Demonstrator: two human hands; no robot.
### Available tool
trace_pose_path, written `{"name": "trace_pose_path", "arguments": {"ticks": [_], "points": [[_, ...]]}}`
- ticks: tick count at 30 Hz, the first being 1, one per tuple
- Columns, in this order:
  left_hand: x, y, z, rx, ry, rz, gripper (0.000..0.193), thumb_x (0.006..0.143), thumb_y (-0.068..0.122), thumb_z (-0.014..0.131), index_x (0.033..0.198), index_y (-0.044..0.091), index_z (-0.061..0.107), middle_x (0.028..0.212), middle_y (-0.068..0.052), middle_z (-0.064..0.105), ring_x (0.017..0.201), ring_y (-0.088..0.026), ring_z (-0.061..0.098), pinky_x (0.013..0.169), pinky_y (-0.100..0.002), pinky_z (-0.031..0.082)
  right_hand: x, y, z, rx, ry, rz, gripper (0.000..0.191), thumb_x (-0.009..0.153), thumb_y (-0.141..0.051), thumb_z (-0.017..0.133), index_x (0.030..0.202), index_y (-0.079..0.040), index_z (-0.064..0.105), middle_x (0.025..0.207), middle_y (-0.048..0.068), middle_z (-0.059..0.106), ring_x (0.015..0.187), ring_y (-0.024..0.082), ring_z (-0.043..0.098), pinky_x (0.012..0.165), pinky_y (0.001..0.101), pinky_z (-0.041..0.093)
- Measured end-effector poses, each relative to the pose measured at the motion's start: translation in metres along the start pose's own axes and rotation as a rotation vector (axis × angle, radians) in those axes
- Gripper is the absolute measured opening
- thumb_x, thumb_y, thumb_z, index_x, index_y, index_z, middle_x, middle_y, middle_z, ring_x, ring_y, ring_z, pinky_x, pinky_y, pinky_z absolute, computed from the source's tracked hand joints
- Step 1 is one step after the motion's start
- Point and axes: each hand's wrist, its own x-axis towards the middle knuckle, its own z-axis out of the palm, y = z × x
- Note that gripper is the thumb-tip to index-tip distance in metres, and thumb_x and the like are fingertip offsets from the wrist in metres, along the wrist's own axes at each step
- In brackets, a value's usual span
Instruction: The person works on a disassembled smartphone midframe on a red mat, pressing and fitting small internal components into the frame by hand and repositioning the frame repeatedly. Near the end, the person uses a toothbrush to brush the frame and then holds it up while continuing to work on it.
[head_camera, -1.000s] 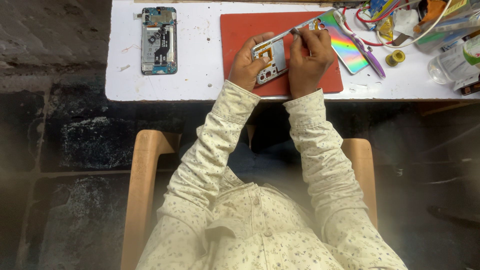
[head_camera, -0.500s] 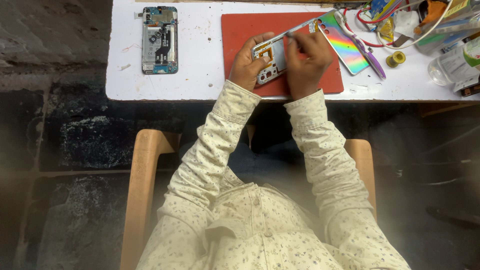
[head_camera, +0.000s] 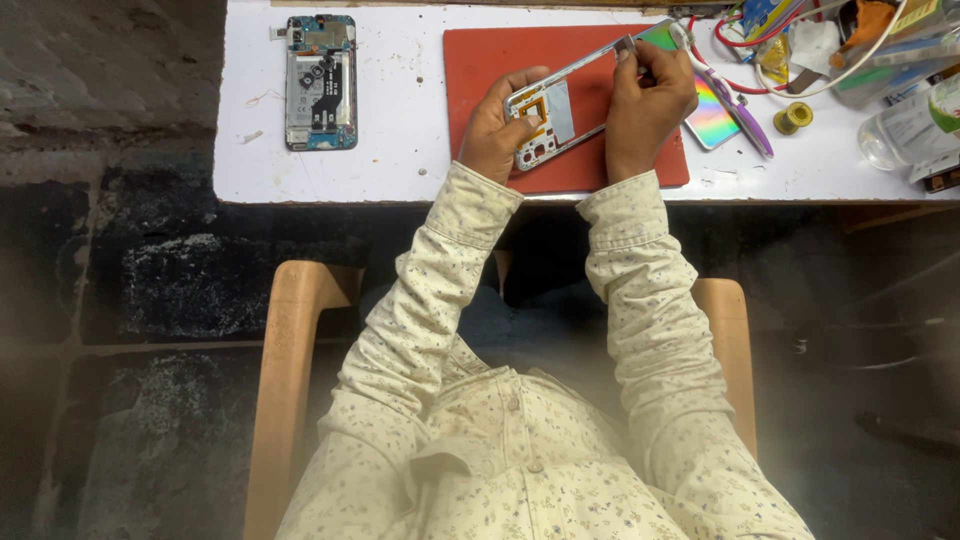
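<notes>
While your left hand (head_camera: 492, 130) grips the lower end of the phone frame (head_camera: 560, 105), holding it tilted above the red mat (head_camera: 480, 60), your right hand (head_camera: 645, 105) pinches its upper corner, fingertips closed on the thin metal rim. You look to be mid-way through working something loose at that corner; the next move likely calls for a steady, light pull so the slim frame doesn't flex. It is a hollow silver rectangle with a pale inner plate and an orange patch. A bare circuit-side phone body (head_camera: 320, 82) lies well apart on the white surface (head_camera: 400, 150).
</notes>
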Motion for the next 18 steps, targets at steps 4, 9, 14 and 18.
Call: {"name": "trace_pose_path", "arguments": {"ticks": [4,9,14,18], "points": [[0.001,-0.004,-0.001,-0.028,-0.002,0.019,0.048,0.093,-0.011,0.054,0.14,-0.001,0.054,0.12,-0.011,0.068,0.103,-0.012,0.068,0.092,-0.029,0.063,0.002,0.021,-0.001,0.038,0.023,-0.027,0.007,0.096,-0.004,0.074,0.096,0.003,0.075,0.084,0.001,0.062,0.069,0.009,0.054,0.061,0.0267,0.046],[0.002,-0.002,-0.008,-0.181,-0.016,0.027,0.045,0.094,-0.009,0.058,0.139,-0.004,0.055,0.121,-0.014,0.069,0.109,-0.018,0.07,0.099,-0.034,0.061,0.001,0.033,-0.01,0.553,-0.03,0.145,0.008,0.112,-0.005,0.065,0.113,0.003,0.065,0.102,0.005,0.068,0.088,0.012,0.058,0.082,0.0293,0.052],[-0.015,-0.002,-0.011,-0.252,-0.205,-0.037,0.045,0.098,0.003,0.064,0.14,0.0,0.048,0.132,-0.015,0.062,0.12,-0.024,0.068,0.108,-0.042,0.06,0.007,0.016,-0.027,0.839,-0.157,0.304,0.009,0.104,-0.007,0.066,0.11,-0.001,0.061,0.096,0.006,0.068,0.075,0.011,0.061,0.066,0.027,0.051],[-0.007,0.005,-0.011,-0.276,-0.394,-0.086,0.05,0.105,0.027,0.069,0.143,0.002,0.049,0.137,-0.018,0.06,0.122,-0.027,0.066,0.106,-0.044,0.059,0.03,-0.004,-0.034,0.802,-0.356,0.148,0.006,0.108,-0.003,0.066,0.112,-0.001,0.062,0.097,0.004,0.067,0.075,0.009,0.058,0.066,0.026,0.048]]}}
